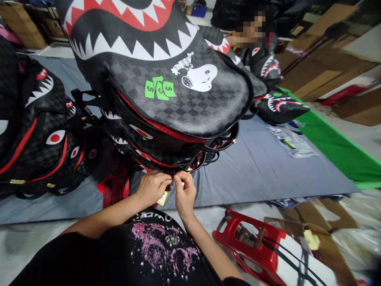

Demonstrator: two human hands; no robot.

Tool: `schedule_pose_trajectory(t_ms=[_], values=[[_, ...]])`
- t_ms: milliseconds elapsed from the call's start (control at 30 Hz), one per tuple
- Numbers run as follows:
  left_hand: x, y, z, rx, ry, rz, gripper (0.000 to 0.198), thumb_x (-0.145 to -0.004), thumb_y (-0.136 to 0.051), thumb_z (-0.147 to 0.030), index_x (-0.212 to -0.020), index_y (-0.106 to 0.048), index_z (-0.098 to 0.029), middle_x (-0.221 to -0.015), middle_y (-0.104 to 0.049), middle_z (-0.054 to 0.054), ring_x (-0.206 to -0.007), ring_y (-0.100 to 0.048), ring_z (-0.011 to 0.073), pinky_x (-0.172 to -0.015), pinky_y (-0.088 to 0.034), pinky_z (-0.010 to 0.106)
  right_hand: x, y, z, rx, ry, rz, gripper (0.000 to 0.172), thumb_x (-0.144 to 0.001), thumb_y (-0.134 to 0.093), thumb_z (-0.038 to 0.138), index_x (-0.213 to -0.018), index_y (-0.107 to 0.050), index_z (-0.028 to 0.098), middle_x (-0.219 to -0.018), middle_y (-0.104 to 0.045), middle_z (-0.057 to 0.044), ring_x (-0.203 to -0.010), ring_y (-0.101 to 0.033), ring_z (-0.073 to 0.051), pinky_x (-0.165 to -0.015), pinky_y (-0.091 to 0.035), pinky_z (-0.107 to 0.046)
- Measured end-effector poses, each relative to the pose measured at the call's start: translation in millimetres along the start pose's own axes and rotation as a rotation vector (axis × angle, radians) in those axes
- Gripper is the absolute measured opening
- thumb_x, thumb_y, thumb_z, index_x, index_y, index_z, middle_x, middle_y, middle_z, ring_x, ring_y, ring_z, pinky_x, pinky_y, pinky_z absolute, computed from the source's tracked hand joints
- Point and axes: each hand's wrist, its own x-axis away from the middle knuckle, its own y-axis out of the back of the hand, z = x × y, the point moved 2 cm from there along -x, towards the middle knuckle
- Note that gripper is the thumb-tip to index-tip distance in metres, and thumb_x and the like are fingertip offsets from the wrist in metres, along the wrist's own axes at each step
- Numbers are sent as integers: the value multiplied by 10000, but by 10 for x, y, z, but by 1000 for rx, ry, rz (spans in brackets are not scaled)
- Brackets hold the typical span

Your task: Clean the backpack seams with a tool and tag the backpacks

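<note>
A black checkered backpack (190, 109) with shark teeth, green banknotes and a white cartoon dog head printed on it stands in front of me, its red-edged zip opening facing me. Below its front edge, my left hand (153, 187) is closed in a pinch, its fingertips close to those of my right hand (185, 192). The right fingers are pinched too. Something small and dark shows between the fingertips, too little of it visible to name. Just under the hands hangs a yellow-and-white tag (162, 198). More backpacks are stacked beneath the top one.
Similar backpacks (44, 131) crowd the grey-covered table (253, 171) on the left. Towards the right lie a clear plastic bag (303, 149) and a green sheet (333, 139). A red stool (253, 234) and cardboard boxes stand on the floor. Another person (247, 33) is at the far side.
</note>
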Motion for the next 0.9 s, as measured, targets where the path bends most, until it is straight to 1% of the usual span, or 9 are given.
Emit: schedule_pose_trajectory(t_ms=[133, 200, 267, 433, 533, 633, 700, 800, 900], values=[[-54, 29, -5, -11, 117, 65, 51, -873, -628, -232, -862, -677, -222, -808, -719, -19, -730, -639, 142, -693, -419, 250, 2, -6, 19, 60, 71, 31, 147, -893, -582, 256, -755, -579, 205, -859, -579, -16, -856, -545, -166, -806, -425, -323], [-82, 41, 0, -18, 159, 98, 21, -849, -642, -227, -852, -662, -221, -783, -711, -28, -705, -637, 139, -663, -405, 247, -2, -14, 29, 82, 97, 43, 139, -898, -573, 241, -764, -576, 206, -863, -577, -16, -863, -545, -167, -803, -424, -321], [-106, 49, 6, -15, 158, 116, 34, -856, -630, -238, -850, -659, -223, -782, -714, -28, -731, -651, 146, -666, -405, 247, -10, -17, 37, 97, 120, 43, 132, -901, -566, 232, -772, -576, 206, -864, -577, -18, -865, -547, -168, -801, -428, -322], [-134, 50, -11, -53, 90, 136, 119, -890, -582, -240, -862, -698, -235, -909, -748, -7, -906, -679, 181, -763, -431, 261, -22, 2, 34, 129, 168, 54, 137, -907, -561, 218, -771, -571, 206, -847, -580, -17, -851, -554, -166, -788, -440, -321], [-124, 25, -43, -58, 147, 173, 146, -888, -565, -228, -848, -706, -229, -901, -755, -2, -891, -690, 182, -742, -440, 257, -20, 22, 17, 160, 203, 58, 122, -904, -574, 223, -784, -582, 203, -860, -587, -19, -858, -561, -166, -801, -441, -323], [-107, 2, -58, -17, 202, 173, 144, -887, -570, -257, -905, -712, -238, -913, -762, -9, -866, -698, 177, -717, -445, 247, -25, 33, -5, 196, 229, 51, 111, -901, -586, 241, -797, -590, 202, -866, -591, -22, -861, -562, -170, -808, -437, -327], [-94, -7, -54, 17, 189, 181, 168, -902, -556, -287, -930, -714, -238, -912, -763, -6, -856, -699, 174, -707, -445, 242, -32, 33, -14, 208, 237, 58, 113, -905, -582, 251, -804, -590, 201, -860, -587, -23, -854, -558, -170, -790, -434, -320], [-74, -28, -33, 95, 153, 195, 210, -927, -512, -280, -949, -717, -244, -892, -761, -13, -839, -694, 155, -698, -441, 226, -40, 40, -12, 228, 250, 75, 119, -907, -580, 266, -810, -589, 198, -862, -588, -29, -847, -560, -171, -774, -436, -319], [-63, -75, -1, 139, 192, 138, 180, -910, -531, -283, -914, -706, -243, -821, -749, -34, -779, -684, 136, -687, -438, 218, -49, 61, -5, 238, 257, 90, 135, -900, -591, 296, -812, -596, 193, -869, -595, -39, -855, -569, -180, -793, -448, -339]])
